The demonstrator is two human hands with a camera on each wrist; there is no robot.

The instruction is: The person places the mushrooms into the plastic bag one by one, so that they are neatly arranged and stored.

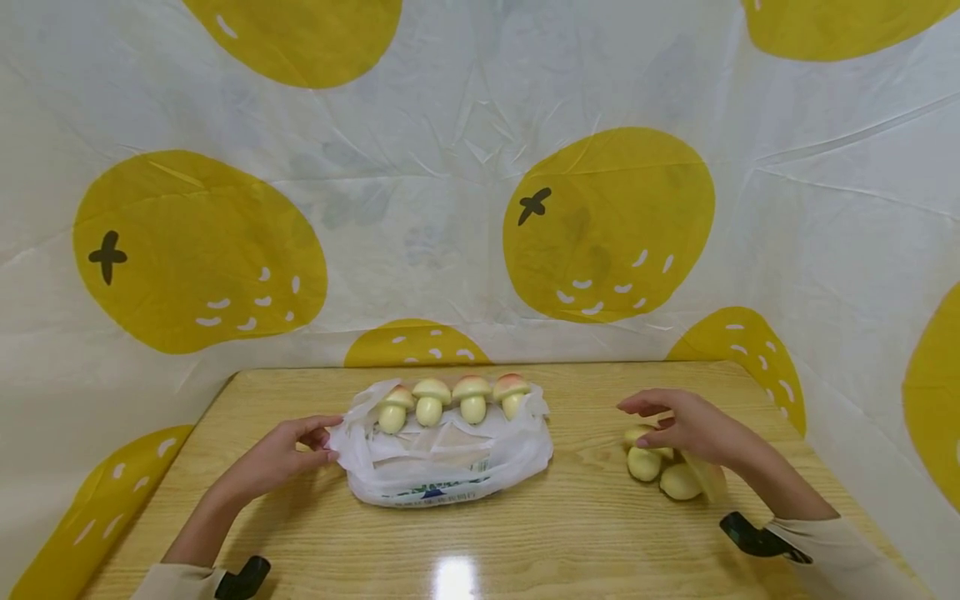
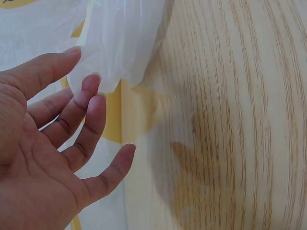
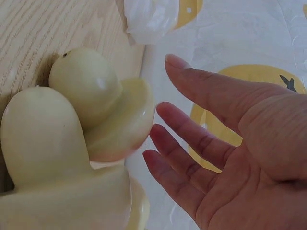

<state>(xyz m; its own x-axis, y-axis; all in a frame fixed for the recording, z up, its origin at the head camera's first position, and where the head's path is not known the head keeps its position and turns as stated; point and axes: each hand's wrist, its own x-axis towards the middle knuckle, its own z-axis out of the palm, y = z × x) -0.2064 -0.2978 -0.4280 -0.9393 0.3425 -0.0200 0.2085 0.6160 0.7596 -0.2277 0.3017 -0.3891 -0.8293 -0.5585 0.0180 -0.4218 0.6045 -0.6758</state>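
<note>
A white plastic bag [image 1: 450, 458] with printing on its front lies mid-table. Several toy mushrooms [image 1: 472, 399], cream with pinkish caps, sit in a row in its opening. My left hand [image 1: 294, 450] is at the bag's left edge, where thumb and fingers pinch the thin plastic [image 2: 117, 48]; part of the index finger is hidden. On the right, more pale mushrooms [image 1: 681, 482] lie in a cluster. Over them hovers my right hand [image 1: 701, 427], fingers apart and loosely bent. In the right wrist view its fingertips come close to one mushroom [image 3: 86, 86] but grip nothing.
The wooden table [image 1: 517, 542] has its far edge against a white sheet [image 1: 420, 242] printed with big yellow fruit. The sheet also hangs along both sides. Dark straps [image 1: 757, 535] sit at both wrists.
</note>
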